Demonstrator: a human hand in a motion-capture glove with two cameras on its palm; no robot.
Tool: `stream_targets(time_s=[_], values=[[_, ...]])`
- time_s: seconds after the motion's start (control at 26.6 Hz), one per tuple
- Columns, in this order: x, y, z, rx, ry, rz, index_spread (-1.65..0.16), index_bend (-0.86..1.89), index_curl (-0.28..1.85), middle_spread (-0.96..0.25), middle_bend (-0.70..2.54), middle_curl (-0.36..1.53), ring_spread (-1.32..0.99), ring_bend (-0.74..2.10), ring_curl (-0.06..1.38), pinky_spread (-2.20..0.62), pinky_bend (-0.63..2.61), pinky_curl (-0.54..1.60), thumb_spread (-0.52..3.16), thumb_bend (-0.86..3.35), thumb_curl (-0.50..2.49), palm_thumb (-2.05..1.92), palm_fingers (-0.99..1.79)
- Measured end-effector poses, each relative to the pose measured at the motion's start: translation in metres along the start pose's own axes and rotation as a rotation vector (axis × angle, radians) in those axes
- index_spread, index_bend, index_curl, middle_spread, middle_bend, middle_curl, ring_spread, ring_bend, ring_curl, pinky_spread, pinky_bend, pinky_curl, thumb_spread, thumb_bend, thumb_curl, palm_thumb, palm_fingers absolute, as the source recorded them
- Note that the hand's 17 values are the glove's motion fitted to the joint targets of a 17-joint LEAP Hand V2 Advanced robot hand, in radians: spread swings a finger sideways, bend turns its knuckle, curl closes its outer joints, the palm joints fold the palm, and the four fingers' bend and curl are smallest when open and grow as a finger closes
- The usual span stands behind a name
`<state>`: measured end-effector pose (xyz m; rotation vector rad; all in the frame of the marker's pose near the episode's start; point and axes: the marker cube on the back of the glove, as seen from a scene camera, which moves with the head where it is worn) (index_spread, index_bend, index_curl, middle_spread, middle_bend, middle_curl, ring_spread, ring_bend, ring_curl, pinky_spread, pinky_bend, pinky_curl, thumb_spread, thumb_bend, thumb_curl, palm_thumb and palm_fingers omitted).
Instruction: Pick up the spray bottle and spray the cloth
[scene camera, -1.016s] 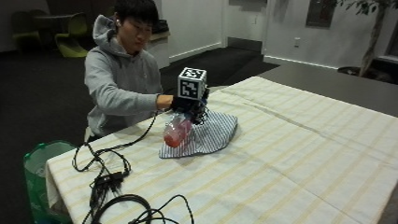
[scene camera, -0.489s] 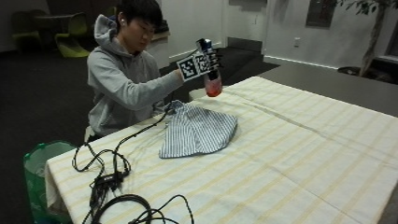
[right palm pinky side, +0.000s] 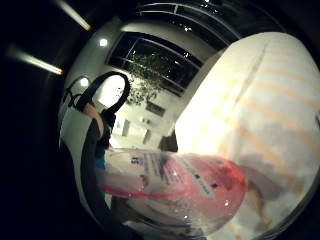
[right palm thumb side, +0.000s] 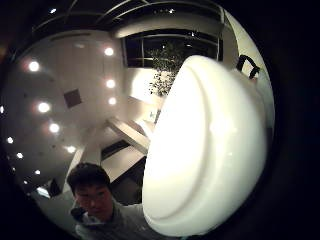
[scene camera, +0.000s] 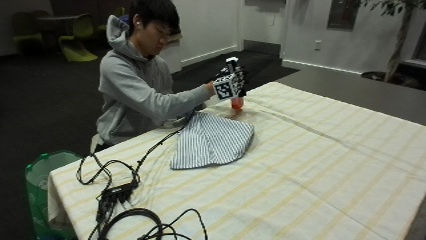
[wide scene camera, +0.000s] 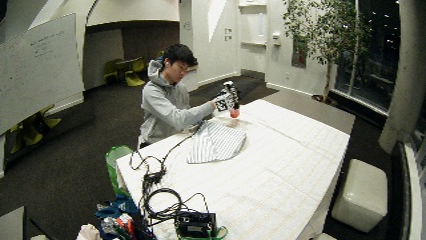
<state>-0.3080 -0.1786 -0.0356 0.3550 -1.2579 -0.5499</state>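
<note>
- The gloved right hand (scene camera: 228, 82), upper middle of the outside view, has its fingers wrapped around the spray bottle (scene camera: 236, 102), held above the table (scene camera: 319, 165).
- The bottle looks light, rigid and smooth; best gripped at the neck.
- The striped cloth (scene camera: 212, 141) lies soft and flat just below.

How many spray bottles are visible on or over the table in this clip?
1. The clear spray bottle with pink liquid is held in the black-gloved right hand, above the table beyond the blue-and-white striped cloth. None other shows.
</note>
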Motion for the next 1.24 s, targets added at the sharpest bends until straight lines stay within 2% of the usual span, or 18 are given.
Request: stream_targets(time_s=[0.19,0.3,0.41,0.45,0.53,0.6,0.9,1.02,1.24], values=[[0.040,0.022,0.002,-0.238,0.180,0.044,-0.22,0.33,0.54,-0.11,0.63,0.50,-0.17,0.59,0.47,-0.27,0.36,0.43,-0.02,-0.04,0.70,1.06,1.34],[0.045,0.019,-0.002,-0.313,0.240,0.059,-0.22,0.29,0.53,-0.11,0.60,0.49,-0.17,0.58,0.46,-0.28,0.40,0.43,0.02,-0.05,0.70,1.04,1.30],[0.043,0.007,-0.010,-0.298,0.307,0.043,-0.23,0.12,0.49,-0.12,0.46,0.45,-0.15,0.53,0.45,-0.22,0.45,0.43,0.19,-0.03,0.69,1.04,0.94],[0.038,0.006,-0.016,-0.304,0.316,0.036,-0.25,0.06,0.47,-0.10,0.39,0.44,-0.13,0.48,0.44,-0.16,0.43,0.44,0.26,-0.05,0.68,1.01,0.59],[0.023,0.013,-0.029,-0.339,0.296,0.031,-0.27,0.05,0.49,-0.06,0.33,0.44,-0.10,0.45,0.48,-0.09,0.50,0.51,0.35,-0.06,0.67,0.97,0.25],[0.003,0.021,-0.039,-0.343,0.247,0.032,-0.29,0.06,0.46,-0.03,0.28,0.42,-0.07,0.42,0.47,-0.02,0.52,0.51,0.42,-0.06,0.65,0.94,0.12],[-0.033,0.073,-0.103,-0.346,0.337,0.040,-0.34,0.11,0.34,0.04,0.23,0.37,0.00,0.30,0.34,0.14,0.50,0.41,0.62,-0.05,0.59,0.85,0.02],[-0.029,0.090,-0.123,-0.302,0.451,0.007,-0.34,0.13,0.32,0.05,0.22,0.36,0.02,0.29,0.33,0.17,0.48,0.39,0.67,-0.04,0.58,0.85,0.02],[-0.045,0.129,-0.135,-0.267,0.443,-0.024,-0.34,0.18,0.32,0.07,0.21,0.35,0.05,0.26,0.31,0.20,0.45,0.37,0.72,-0.03,0.56,0.85,0.06]])
